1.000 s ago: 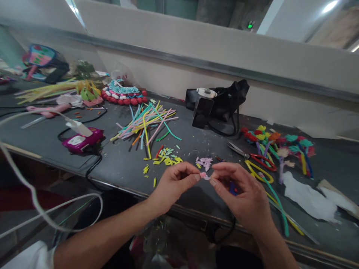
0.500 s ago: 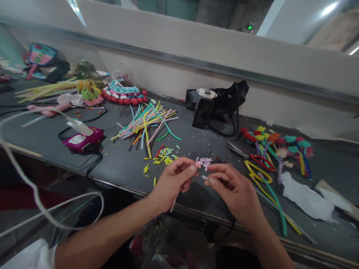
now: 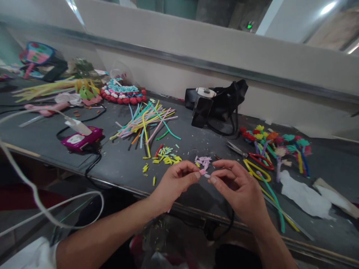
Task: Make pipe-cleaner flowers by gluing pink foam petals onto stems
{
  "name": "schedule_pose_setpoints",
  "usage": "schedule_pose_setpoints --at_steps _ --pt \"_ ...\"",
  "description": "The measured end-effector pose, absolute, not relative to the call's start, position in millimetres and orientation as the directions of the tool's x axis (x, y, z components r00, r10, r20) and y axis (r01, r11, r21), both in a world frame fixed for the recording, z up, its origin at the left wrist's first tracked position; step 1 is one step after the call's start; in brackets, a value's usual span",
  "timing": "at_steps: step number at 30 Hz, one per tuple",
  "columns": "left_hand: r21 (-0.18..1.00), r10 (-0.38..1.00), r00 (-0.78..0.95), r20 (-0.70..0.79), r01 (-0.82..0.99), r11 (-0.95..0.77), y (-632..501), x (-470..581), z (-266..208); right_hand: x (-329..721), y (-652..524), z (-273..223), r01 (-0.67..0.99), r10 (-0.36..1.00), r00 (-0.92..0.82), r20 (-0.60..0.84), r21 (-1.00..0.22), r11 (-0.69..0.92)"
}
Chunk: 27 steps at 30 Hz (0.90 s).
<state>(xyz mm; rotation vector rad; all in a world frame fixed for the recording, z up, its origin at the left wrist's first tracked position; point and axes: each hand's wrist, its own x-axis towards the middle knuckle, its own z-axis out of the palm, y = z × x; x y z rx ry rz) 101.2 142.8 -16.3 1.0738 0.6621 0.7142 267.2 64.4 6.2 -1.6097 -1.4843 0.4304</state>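
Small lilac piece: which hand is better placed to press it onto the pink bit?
Probably the right hand: it seems to pinch the lilac piece close beside the pink bit, which the left hand holds.

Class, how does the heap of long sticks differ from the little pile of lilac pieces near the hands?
The sticks are long, while the lilac pieces are short. The sticks mix several colours, including pink, yellow and green; the lilac pieces are all pale purple. The sticks lie farther back, while the lilac pieces lie just beyond the hands. Both are loosely piled on the dark table.
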Motion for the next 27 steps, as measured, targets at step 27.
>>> schedule_pose_setpoints --at_steps 27 --pt "0.99 0.762 0.646 0.049 -0.131 0.048 145.3 97.6 -21.8 265.4 62.2 13.4 0.758 0.906 0.093 0.412 -0.619 0.204"
